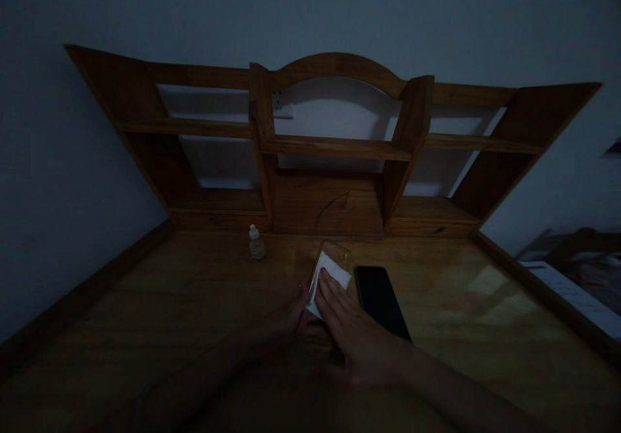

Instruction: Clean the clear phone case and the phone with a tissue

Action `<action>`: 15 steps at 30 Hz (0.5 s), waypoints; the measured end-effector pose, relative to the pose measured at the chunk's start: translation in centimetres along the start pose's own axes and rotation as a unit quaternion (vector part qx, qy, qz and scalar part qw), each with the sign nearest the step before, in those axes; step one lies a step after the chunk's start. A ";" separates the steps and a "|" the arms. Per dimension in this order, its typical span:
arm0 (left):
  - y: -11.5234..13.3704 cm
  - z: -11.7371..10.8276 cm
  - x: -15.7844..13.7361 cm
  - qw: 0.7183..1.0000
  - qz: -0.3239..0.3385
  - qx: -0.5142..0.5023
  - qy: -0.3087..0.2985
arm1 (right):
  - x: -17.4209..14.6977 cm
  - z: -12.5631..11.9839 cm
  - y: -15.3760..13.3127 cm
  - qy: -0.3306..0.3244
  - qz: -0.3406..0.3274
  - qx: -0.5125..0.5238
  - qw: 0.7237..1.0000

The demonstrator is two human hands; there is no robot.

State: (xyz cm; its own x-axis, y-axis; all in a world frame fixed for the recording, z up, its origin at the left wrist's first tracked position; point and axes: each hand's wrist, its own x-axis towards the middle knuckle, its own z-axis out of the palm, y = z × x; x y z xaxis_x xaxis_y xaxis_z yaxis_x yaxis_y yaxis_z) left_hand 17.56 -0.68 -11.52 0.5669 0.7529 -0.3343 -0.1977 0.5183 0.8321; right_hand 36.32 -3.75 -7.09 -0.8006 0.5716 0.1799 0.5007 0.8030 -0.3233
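A clear phone case point(334, 246) lies in front of me on the wooden desk, its far end showing past a white tissue point(339, 272). My right hand point(347, 320) presses the tissue onto the case, its fingers stretched and close together. At the case's left edge, my left hand point(295, 310) grips it; most of those fingers are hidden and dark. Just right of the case is a black smartphone point(381, 297), lying flat, its near end partly behind my right wrist.
A small dropper bottle point(257, 245) stands upright at the back left. Behind it rises a wooden shelf unit point(330, 203) against the wall, with a power socket point(284, 109) visible through it. A raised wooden edge point(533, 290) borders the right side; papers point(572, 294) lie beyond.
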 end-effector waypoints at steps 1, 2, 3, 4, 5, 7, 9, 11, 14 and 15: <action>0.4 0.3 -0.1 1.000 0.000 0.010 0.021 | 0.0 -0.1 -0.1 -0.003 -0.001 0.001 1.000; 0.8 0.7 -0.3 0.999 0.004 0.020 0.044 | 0.0 -0.1 -0.2 -0.006 -0.003 0.001 1.000; 1.2 1.1 -0.4 0.998 0.016 0.031 0.061 | 0.0 -0.2 -0.3 -0.011 -0.005 0.001 1.000; 1.6 1.6 -0.7 0.996 0.027 0.038 0.070 | 0.0 -0.3 -0.5 -0.016 -0.008 0.001 1.000; 2.0 2.1 -0.9 0.996 0.037 0.043 0.075 | 0.1 -0.3 -0.6 -0.019 -0.010 0.002 1.000; 2.4 3.0 -1.4 0.994 0.053 0.051 0.083 | 0.1 -0.5 -0.8 -0.025 -0.011 0.006 1.000; 2.6 4.0 -1.9 0.991 0.065 0.061 0.099 | 0.2 -0.6 -0.9 -0.027 -0.011 0.011 1.000; 2.5 4.9 -2.2 0.987 0.076 0.073 0.124 | 0.1 -0.6 -0.9 -0.030 -0.013 0.012 0.999; 2.1 6.2 -2.2 0.978 0.085 0.091 0.170 | 0.1 -0.7 -0.8 -0.028 -0.018 0.009 0.999; 1.9 6.7 -2.2 0.974 0.085 0.096 0.184 | 0.1 -0.7 -0.8 -0.029 -0.021 0.010 0.999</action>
State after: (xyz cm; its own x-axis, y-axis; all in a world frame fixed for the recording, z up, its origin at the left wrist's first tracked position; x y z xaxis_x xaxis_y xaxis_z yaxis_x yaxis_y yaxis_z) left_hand 21.28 -4.03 -6.23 0.2059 0.9345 -0.2903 -0.0901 0.3135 0.9453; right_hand 36.10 -4.23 -6.16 -0.8382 0.5271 0.1397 0.4605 0.8215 -0.3362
